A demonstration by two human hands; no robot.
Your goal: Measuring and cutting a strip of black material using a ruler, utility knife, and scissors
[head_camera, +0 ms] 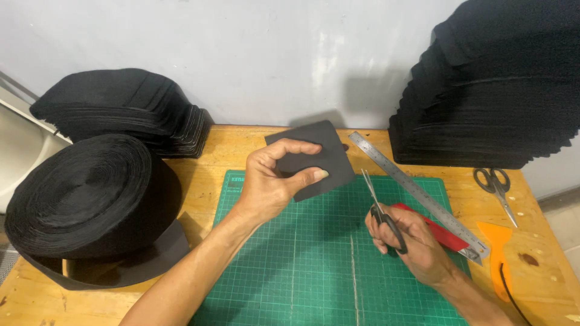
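The left hand [272,181] pinches a dark square piece [314,158] by its lower left edge, thumb in front and fingers curled behind, holding it above the far edge of the green cutting mat [302,271]. The right hand [411,244] is closed through the loops of a pair of scissors [379,205], blades nearly together and pointing away, their tips just beside the piece's right edge (touching or not, I cannot tell). A steel ruler [417,193] lies slanted across the mat's right far corner, over a red strip [438,232]. Right of the mat sit 1 more pair of scissors [496,188] and an orange scraper [498,256]. Left of the mat stands a big black roll [84,199], and 2 black stacks [127,108] [489,84] line the wall. The mat's near half is open.
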